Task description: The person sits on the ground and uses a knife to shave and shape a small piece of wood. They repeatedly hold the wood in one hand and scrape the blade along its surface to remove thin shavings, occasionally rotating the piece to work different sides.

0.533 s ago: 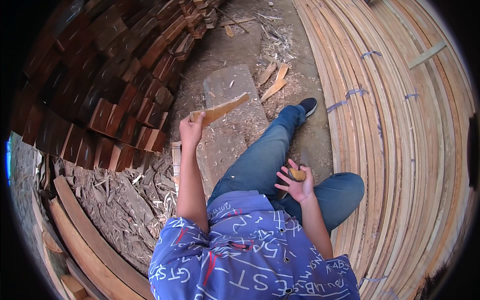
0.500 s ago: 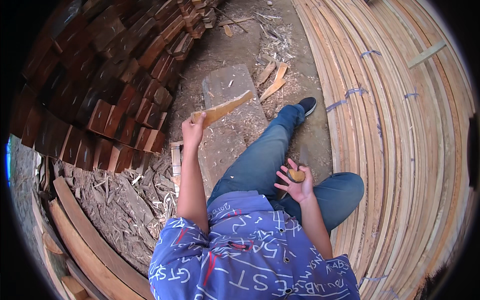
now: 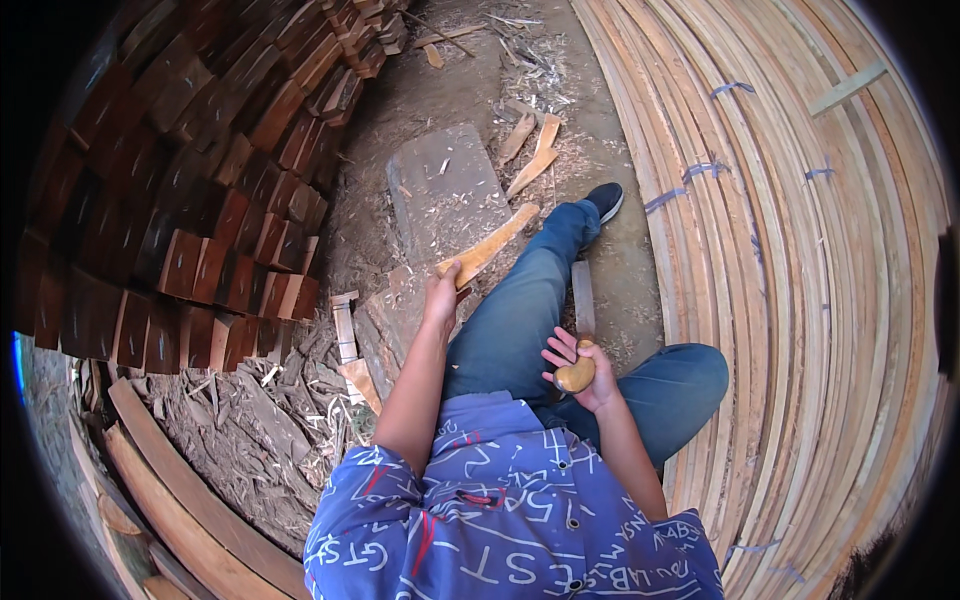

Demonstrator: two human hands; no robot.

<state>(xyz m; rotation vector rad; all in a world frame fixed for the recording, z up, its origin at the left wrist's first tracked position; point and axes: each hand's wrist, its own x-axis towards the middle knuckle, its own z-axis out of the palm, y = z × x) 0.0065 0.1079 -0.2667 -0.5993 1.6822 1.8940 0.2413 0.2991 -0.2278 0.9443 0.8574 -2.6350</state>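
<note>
Near: right hand [image 3: 582, 362] wraps the rounded pale wooden handle [image 3: 576, 377] of a tool at the lap, fingers half curled round it; a flat dark blade [image 3: 583, 298] runs up from the hand along the jeans leg. Grip is holding, not tight as far as I can tell.

Left hand [image 3: 441, 293] is pressed shut around the near end of a long pale wooden stick [image 3: 488, 247]. The stick angles up and right, far end over the flat grey stone slab [image 3: 447, 190] on the ground.

Progress, as a judgement: the stick looks partly shaped, pale and smooth. Chips and shavings [image 3: 250, 420] lie left of the person and on the slab, so some cutting is done. Blade is off the stick now, well apart.

Far: loose pale wood offcuts [image 3: 532, 150] past the slab. Left: stacked reddish-brown wood blocks [image 3: 210, 190]. Right: big stack of pale curved wooden slats [image 3: 790, 300] tied with blue straps [image 3: 665, 199].

No packages, labels or signs visible.
</note>
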